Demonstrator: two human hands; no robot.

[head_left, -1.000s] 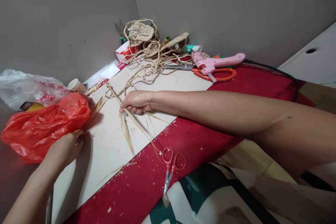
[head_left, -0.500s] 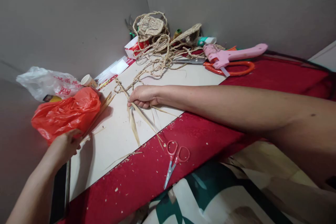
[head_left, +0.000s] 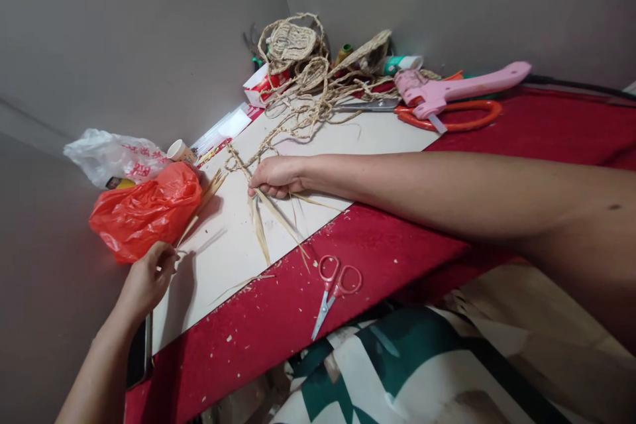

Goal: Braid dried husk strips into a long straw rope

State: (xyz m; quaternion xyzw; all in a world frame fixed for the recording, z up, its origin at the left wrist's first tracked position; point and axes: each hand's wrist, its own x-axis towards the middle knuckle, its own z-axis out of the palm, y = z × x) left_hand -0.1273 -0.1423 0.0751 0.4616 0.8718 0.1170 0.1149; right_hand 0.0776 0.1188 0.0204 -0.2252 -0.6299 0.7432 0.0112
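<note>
My right hand (head_left: 273, 175) is closed around the end of a braided straw cord (head_left: 239, 160), resting on a white board. Loose flat straw strips (head_left: 259, 232) fan out below its fingers. To the left, my left hand (head_left: 152, 275) pinches the end of a thin straw strip (head_left: 183, 252), partly blurred. Just beyond it, a bundle of dry straw strips (head_left: 211, 191) lies against a crumpled red plastic bag (head_left: 146, 212). From the right hand the cord runs back to a tangled heap of braided cord (head_left: 313, 79).
Small scissors (head_left: 330, 291) lie partly open on the red cloth (head_left: 238, 344) among scraps. A pink glue gun (head_left: 457, 89) rests over large orange-handled scissors (head_left: 462, 120). At the left are a white bag (head_left: 114, 152), a paper cup (head_left: 179, 151) and a phone (head_left: 139, 358).
My left hand has drawn back slightly from the straw bundle, now with a thin strip in its fingers. The right hand keeps its hold; the whole view has shifted a little.
</note>
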